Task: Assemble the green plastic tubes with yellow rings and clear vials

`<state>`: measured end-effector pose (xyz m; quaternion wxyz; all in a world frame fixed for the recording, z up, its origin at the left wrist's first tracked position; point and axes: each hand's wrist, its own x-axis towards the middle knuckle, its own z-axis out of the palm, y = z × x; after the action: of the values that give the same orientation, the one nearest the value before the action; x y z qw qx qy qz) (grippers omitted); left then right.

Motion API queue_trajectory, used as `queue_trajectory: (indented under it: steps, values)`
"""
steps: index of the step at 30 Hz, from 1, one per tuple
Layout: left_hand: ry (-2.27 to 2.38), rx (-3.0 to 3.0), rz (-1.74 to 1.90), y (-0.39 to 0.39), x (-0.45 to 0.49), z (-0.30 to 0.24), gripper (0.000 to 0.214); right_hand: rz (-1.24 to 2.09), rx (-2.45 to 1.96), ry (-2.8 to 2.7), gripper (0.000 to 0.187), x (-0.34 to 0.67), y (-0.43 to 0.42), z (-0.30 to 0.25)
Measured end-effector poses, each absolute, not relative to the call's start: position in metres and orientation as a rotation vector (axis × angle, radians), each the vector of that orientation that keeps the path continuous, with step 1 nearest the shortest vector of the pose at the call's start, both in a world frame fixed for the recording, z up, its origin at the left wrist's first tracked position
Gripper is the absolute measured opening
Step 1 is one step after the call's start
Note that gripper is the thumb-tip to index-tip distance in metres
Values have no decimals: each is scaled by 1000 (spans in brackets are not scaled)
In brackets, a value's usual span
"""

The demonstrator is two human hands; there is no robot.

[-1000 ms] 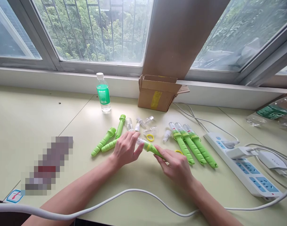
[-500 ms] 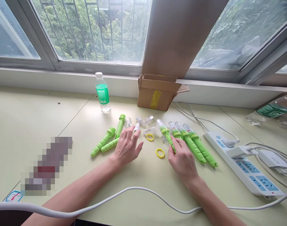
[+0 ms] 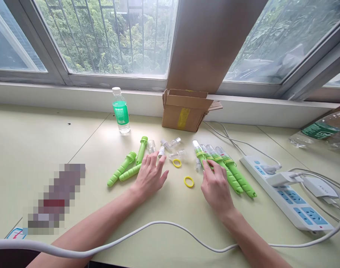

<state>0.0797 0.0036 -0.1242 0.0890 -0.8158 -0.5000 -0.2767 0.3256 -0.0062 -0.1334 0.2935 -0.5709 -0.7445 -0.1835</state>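
My right hand [image 3: 218,188] is closed around a green ribbed handle with a clear cap [image 3: 199,152], laying it against the left side of a row of similar capped green handles [image 3: 228,169]. A small clear ribbed part [image 3: 198,165] lies just left of it. My left hand [image 3: 151,174] rests on the table, fingers apart, its fingertips at a small white-and-clear piece [image 3: 161,151]; whether they touch it I cannot tell. Beside that hand lie several uncapped green handles [image 3: 122,169], one partly hidden by it. Two yellow rings [image 3: 189,182] lie between my hands.
Clear plastic parts [image 3: 177,154] lie beyond my left hand. Behind them stand a water bottle [image 3: 121,111] and an open cardboard box [image 3: 182,113]. A power strip [image 3: 287,197] with plugs is on the right. A white cable [image 3: 158,223] crosses in front, over my forearms.
My right hand has brought the capped green handle rightward, up against the others in the row. My left hand has stayed almost where it was.
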Motion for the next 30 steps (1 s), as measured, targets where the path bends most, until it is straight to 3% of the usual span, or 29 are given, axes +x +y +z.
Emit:
queue_trajectory:
  steps: [30]
  values:
    - [-1516, -2451, -761, 3, 80, -127, 48, -486, -1520, -1989, 47, 319, -9, -134]
